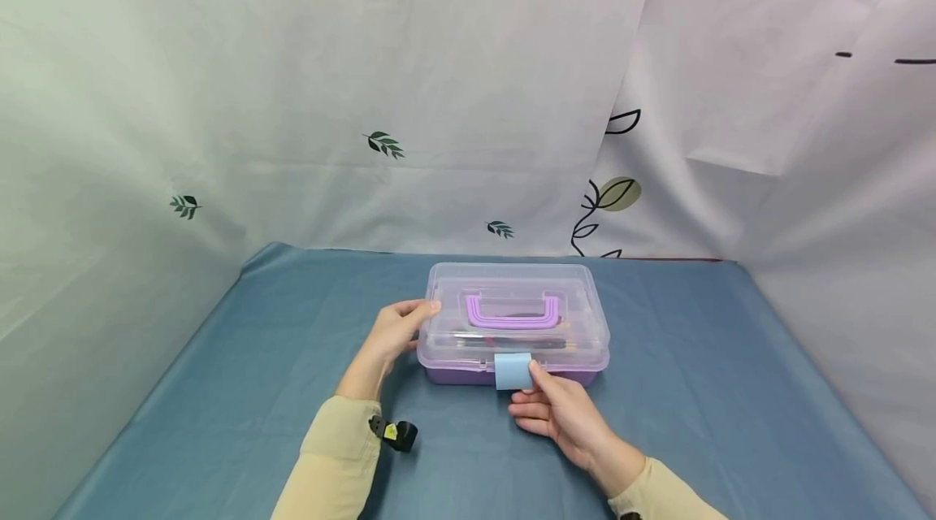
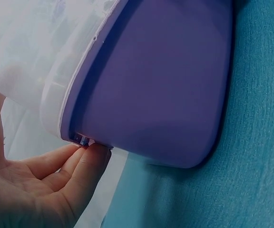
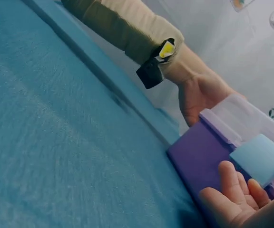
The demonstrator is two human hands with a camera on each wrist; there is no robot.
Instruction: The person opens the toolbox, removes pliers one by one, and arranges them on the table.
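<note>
A purple box (image 1: 457,377) with a clear lid (image 1: 585,280) and a purple handle (image 1: 512,322) rests closed on the blue cloth. My left hand (image 1: 387,339) grips its left side, thumb on the lid; in the left wrist view that hand's fingers (image 2: 87,168) are under the lid's rim, beside the purple wall (image 2: 161,85). At the front, a light blue square (image 1: 512,371) overlaps the lid's edge. My right hand (image 1: 574,418) pinches the square's right edge, thumb on its face. The right wrist view shows the blue square (image 3: 259,158) close to my right hand (image 3: 239,202).
Thin items (image 1: 512,341) show through the lid, too blurred to name. Blue cloth (image 1: 278,390) covers the table around the box. A pale patterned curtain (image 1: 468,97) hangs behind and along both sides. A black device (image 1: 398,433) is strapped to my left wrist.
</note>
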